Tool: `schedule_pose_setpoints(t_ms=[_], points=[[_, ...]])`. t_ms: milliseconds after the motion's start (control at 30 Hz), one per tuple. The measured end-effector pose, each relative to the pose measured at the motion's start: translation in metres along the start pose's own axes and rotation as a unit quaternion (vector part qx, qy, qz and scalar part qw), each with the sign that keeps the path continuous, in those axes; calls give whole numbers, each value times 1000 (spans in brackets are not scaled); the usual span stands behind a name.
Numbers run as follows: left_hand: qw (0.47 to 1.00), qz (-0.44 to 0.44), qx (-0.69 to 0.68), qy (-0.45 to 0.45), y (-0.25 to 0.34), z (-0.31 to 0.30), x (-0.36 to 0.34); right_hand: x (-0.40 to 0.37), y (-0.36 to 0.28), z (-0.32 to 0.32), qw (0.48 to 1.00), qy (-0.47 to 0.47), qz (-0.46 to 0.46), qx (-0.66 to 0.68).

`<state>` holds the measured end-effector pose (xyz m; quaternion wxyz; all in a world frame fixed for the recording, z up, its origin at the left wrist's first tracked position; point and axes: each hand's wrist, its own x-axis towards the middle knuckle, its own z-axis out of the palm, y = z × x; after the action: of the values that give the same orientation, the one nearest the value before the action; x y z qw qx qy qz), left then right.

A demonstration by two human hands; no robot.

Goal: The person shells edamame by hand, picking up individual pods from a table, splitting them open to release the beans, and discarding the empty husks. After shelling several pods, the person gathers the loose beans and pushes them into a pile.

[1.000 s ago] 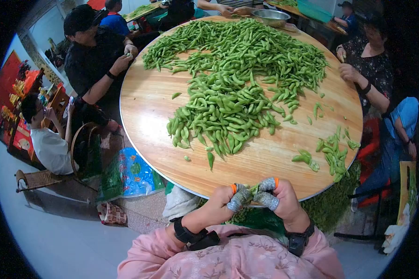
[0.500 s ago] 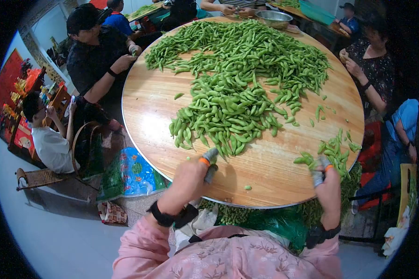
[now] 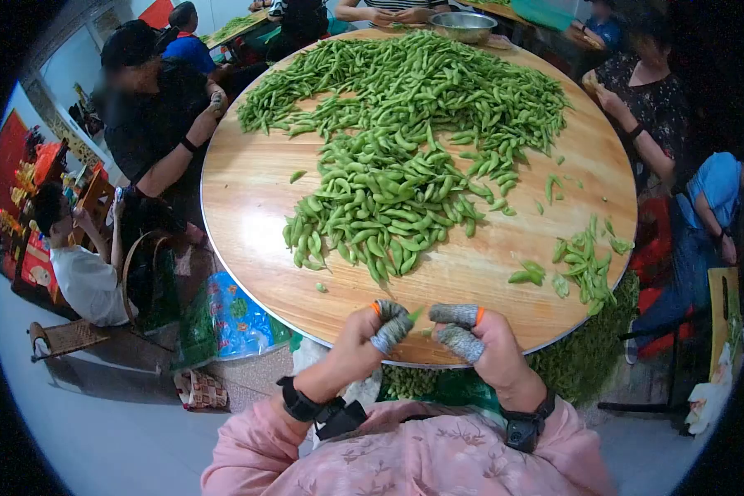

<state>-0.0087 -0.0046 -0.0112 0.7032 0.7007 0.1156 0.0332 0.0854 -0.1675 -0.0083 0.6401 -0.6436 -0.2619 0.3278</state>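
At the near edge of the round wooden table [image 3: 248, 194], my left hand [image 3: 357, 339] pinches a green soybean pod [image 3: 417, 315], whose tip sticks out to the right. Facing it a short way off is my right hand [image 3: 492, 347], thumb and forefinger pressed together; anything between them is hidden. Grey knitted covers with orange bands wrap the working fingers of both hands. Beyond them spreads a large pile of soybean pods [image 3: 388, 178]. To the right lies a smaller heap of pods and husks [image 3: 587, 269].
A metal bowl [image 3: 464, 27] stands at the table's far side. Several people sit around, including a person in black [image 3: 161, 107] at left and one in a dark patterned top [image 3: 649, 99] at right. Below the table's near edge are beans [image 3: 417, 382] and a heap of greenery [image 3: 591, 355].
My right hand has moved left from the small heap toward the middle. My left hand has come down and right from the pile's near edge with a pod, so both hands now face each other.
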Motion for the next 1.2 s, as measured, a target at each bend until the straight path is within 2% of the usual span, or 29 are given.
schedule_pose_setpoints(t_ms=[33,67,100,167,233,300,333,367,433,467,500,533,567,633,700,733,767,800,833,900,1033,1200], points=[[999,-12,-31,-5,1,5,-3,2,0,3,996,-33,44,72],[993,66,97,5,-2,8,-5,2,-3,5,993,-41,59,91],[993,65,96,3,-2,10,-7,2,0,6,993,-39,61,91],[920,152,361,18,2,14,-10,1,7,3,995,-30,27,90],[921,181,345,-4,2,14,-7,-1,7,-1,997,-26,5,75],[973,30,203,-107,9,11,-5,-4,6,-3,997,-31,-14,63],[975,15,153,-160,11,8,-2,-6,5,-3,994,-44,-12,95],[974,17,154,-164,12,10,1,-7,4,-4,990,-61,-10,127],[980,24,45,-194,13,11,-1,-8,0,-5,990,-77,-12,118],[981,-21,8,-193,7,9,-2,-10,-4,-4,993,-65,-20,100],[984,-26,9,-177,6,10,-6,-9,-4,-3,995,-55,-27,82],[988,-30,-2,-151,5,13,-7,-10,-1,-2,994,-29,13,103],[991,-31,-14,-128,4,16,-7,-10,0,-3,994,-39,13,104],[995,3,-10,-103,2,18,-8,-11,-1,-6,999,10,4,36],[983,65,164,-57,6,20,-9,-13,-6,-6,998,-23,30,55],[983,64,163,-57,4,21,-9,-14,-5,-5,993,-49,38,96],[962,98,251,-36,1,21,-8,-14,-5,-4,987,-74,45,136],[932,133,337,-15,0,22,-8,-14,-4,-3,987,-72,44,135],[931,140,337,-20,2,23,-8,-14,-3,-3,988,-69,42,133],[888,161,431,-11,9,24,-9,-15,-2,-6,991,-46,33,124],[864,178,472,0,14,27,-9,-11,0,-6,995,-41,27,86],[844,180,504,-13,14,28,-9,-10,7,-4,993,-32,32,106]])
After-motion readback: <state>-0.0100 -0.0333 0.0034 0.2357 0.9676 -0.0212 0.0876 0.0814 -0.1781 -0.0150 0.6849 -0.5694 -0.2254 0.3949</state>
